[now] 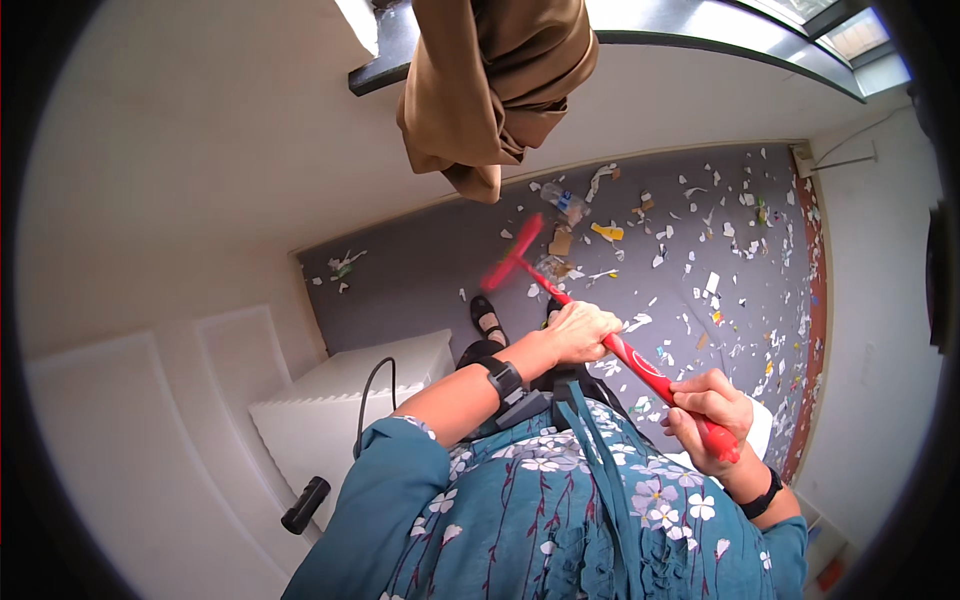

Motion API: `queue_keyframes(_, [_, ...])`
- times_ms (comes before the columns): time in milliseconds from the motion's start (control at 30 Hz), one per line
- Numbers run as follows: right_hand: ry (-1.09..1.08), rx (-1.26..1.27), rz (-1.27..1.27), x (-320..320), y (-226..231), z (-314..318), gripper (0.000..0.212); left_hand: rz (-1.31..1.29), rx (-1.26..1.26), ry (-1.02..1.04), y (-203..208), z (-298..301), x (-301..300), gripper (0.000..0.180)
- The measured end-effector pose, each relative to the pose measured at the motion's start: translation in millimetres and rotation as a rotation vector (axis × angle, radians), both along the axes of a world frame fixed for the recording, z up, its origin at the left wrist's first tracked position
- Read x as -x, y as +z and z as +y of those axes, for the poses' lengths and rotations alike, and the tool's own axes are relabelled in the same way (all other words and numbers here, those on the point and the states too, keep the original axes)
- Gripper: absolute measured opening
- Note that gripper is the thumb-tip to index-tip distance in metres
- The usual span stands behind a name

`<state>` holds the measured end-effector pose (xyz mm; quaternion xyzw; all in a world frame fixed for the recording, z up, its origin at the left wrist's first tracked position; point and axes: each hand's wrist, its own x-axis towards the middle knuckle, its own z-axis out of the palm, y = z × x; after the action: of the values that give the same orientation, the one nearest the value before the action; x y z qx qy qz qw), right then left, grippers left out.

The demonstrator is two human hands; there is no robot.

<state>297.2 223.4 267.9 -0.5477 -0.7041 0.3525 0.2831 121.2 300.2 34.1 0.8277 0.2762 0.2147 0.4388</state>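
Both my hands grip a red broom (640, 367), which slants from my right side down to the floor at my front left. My left hand (580, 332) is wrapped round the middle of the handle. Near the handle's top end, my right hand (712, 412) is closed on it. The broom's T-shaped pinkish-red head (512, 260) is a little smeared by motion, and whether it touches the floor I cannot tell. Beyond the head lie a clear plastic bottle (566, 203), a brown cardboard piece (560, 242) and a yellow scrap (608, 232).
Torn white paper and coloured scraps litter the grey floor (410, 250), mostly at the right. A brown curtain (450, 100) hangs bunched at the window. At my left stands a white box-shaped piece (350, 385) with a black cable (375, 385). Walls border the floor.
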Motion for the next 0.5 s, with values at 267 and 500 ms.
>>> queue_keyframes(267, [-0.277,0.404,0.529,6.3,-36.2,-10.3,0.007,0.315,0.055,-0.184,1.1,-21.1,66.5,0.026])
queue_keyframes(500, [-0.421,0.596,0.635,11.2,-87.5,-22.0,0.012,0.431,0.198,-0.283,-51.1,-39.6,69.6,0.028])
